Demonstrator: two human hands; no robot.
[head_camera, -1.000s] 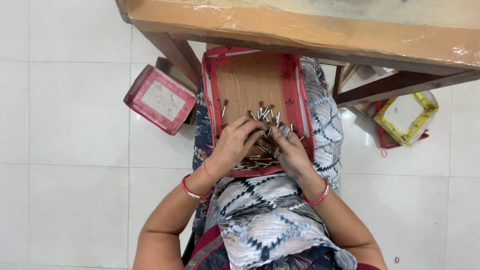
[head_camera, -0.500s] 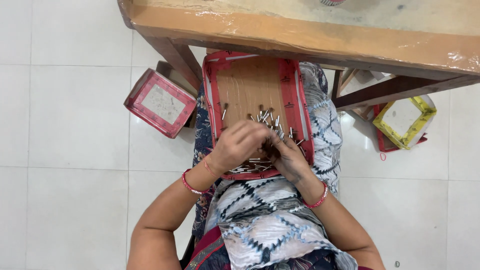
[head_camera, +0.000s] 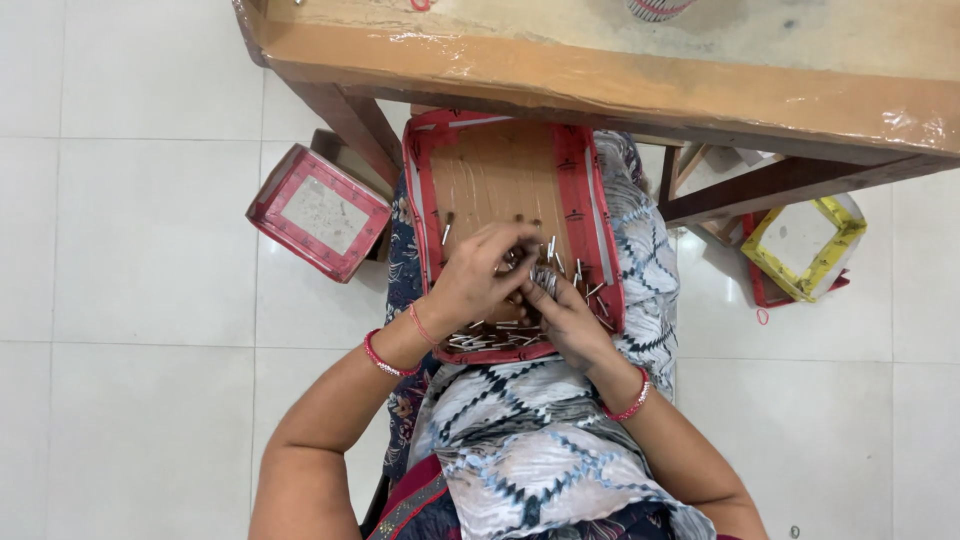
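Down in the lap, the left hand (head_camera: 478, 282) is curled over a heap of small metal sticks (head_camera: 500, 332), its fingertips pinched on a few of them near the middle of the tray. The right hand (head_camera: 562, 312) is laid just beside it, touching it, fingers closed around a small bundle of the same sticks. Both hands are held inside a shallow tray (head_camera: 572, 190) with red edges and a brown ribbed bottom, which is rested on the patterned cloth (head_camera: 530, 440) over the knees. More sticks are scattered loose along the near edge. Above the tray a wooden table (head_camera: 600, 70) is seen. On the white floor, a red-framed square box (head_camera: 318, 212) is placed to the left, and a yellow-framed one (head_camera: 805, 245) to the right.
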